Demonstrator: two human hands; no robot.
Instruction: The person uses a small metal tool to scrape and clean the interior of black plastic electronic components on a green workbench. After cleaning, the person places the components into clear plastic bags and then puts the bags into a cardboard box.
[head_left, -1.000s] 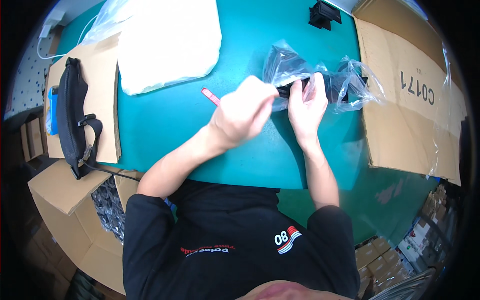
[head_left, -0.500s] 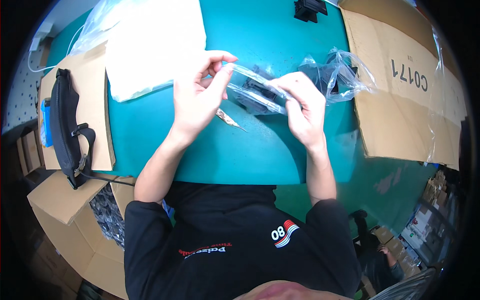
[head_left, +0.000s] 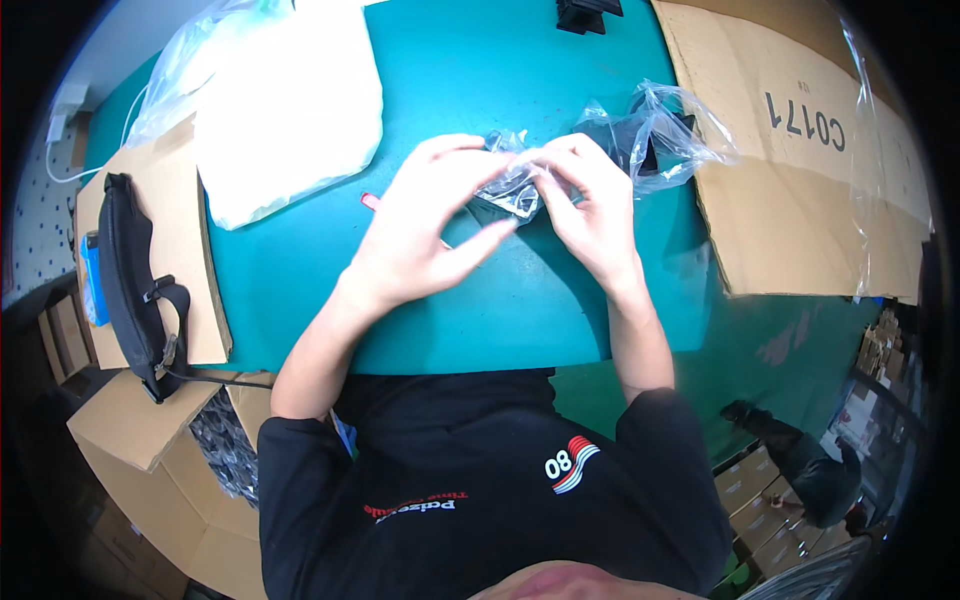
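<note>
Clear plastic bag [head_left: 511, 190], dark inside: upper centre of frame, over green desk [head_left: 470, 325].
Left hand [head_left: 425, 222]: thumb and fingers parted around the bag's left side; whether it grips cannot be told.
Right hand [head_left: 592, 205]: thumb and fingertips pinched on the bag's film.
Second clear bag [head_left: 680, 172]: right of the hands.
White bag [head_left: 290, 115]: upper left.
Cardboard box [head_left: 800, 225]: upper right.
</note>
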